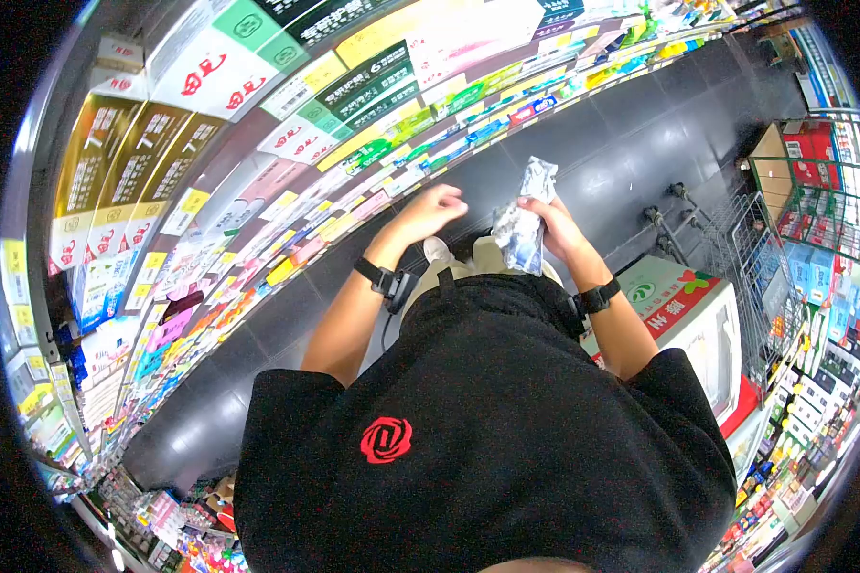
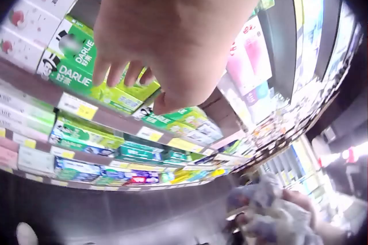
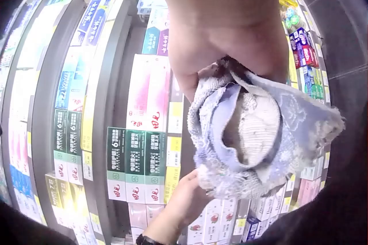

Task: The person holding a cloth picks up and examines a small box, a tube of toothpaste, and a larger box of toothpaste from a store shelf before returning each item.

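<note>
My right hand (image 1: 562, 227) grips a crumpled blue-and-white terry cloth (image 1: 523, 229) in front of my legs. Seen from the right wrist, the cloth (image 3: 250, 133) hangs bunched in loose folds, with a frayed edge and a whitish inner side. My left hand (image 1: 432, 212) hovers apart from it on the shelf side, fingers loosely bent and nothing in them. In the left wrist view that hand (image 2: 167, 44) overlaps green Darlie toothpaste boxes (image 2: 75, 75) on the shelf.
Long shelves with toothpaste cartons (image 1: 373, 91) and yellow price tags run along my left and ahead. Dark tiled floor (image 1: 631, 143) lies beyond my feet. To my right stand a white-and-red display case (image 1: 683, 296) and a wire cart (image 1: 760, 277).
</note>
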